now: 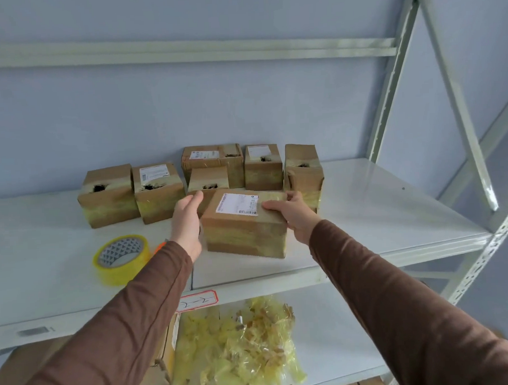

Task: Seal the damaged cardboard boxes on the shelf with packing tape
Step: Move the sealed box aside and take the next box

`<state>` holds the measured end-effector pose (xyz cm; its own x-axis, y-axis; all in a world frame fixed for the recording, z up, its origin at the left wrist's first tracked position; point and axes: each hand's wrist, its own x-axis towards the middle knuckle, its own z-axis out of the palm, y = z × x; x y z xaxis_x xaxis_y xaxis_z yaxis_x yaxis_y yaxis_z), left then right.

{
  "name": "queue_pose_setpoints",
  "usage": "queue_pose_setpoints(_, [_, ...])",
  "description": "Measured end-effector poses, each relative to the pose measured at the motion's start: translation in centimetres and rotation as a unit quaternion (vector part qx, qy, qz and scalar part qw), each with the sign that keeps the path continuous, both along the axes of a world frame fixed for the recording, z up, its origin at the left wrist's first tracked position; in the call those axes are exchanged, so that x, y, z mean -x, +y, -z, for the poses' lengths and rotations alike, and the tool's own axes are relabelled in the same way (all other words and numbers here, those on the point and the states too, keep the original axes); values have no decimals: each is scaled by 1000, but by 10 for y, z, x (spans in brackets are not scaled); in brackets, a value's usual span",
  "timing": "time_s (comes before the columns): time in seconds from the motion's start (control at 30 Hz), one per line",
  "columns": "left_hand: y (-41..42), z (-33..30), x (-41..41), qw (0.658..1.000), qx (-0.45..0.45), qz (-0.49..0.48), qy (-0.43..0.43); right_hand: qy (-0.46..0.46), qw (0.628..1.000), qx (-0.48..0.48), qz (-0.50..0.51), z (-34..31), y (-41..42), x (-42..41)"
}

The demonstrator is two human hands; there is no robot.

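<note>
— Inspector: What can't you confirm?
— Operator: I can't read the front box's label (237, 204). The left sleeve (107, 329) hides most of an orange object (161, 246). Both arms run off-frame.

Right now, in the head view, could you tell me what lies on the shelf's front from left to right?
Tape roll → left hand → front box → right hand, which grips the box's right side.
</note>
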<state>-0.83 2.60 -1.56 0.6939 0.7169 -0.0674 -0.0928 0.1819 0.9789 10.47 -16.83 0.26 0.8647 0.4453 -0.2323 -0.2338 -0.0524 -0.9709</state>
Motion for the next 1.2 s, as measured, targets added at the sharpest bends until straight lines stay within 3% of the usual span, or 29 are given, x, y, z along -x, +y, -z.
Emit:
queue_pose_setpoints(0.07, [-5,3,11,999,-23,-39,-10,-29,998,29,52,4,-1,2])
queue_pose_setpoints(0.17, [-29,20,22,998,-61,-23,3,-61,992,33,108,16,-3,14])
queue_pose_setpoints(0.4, [-75,32,29,999,30,34,-8,-42,998,-5,45,29,-21,56])
queue_pose_setpoints(0.53, [-95,34,34,997,-42,33,-61,-80,994,-65,22,33,-33,70])
queue_pose_setpoints(0.7, [-129,20,35,967,-197,42,-158,-158,975,-142,64,31,-64,83])
queue_pose_setpoints(0.87, [-178,15,19,940,-292,56,-165,-246,946,-168,128,28,-121,85])
queue_pose_setpoints(1.2, [-376,34,-29,918,-273,247,-146,-281,904,-87,312,56,-325,90])
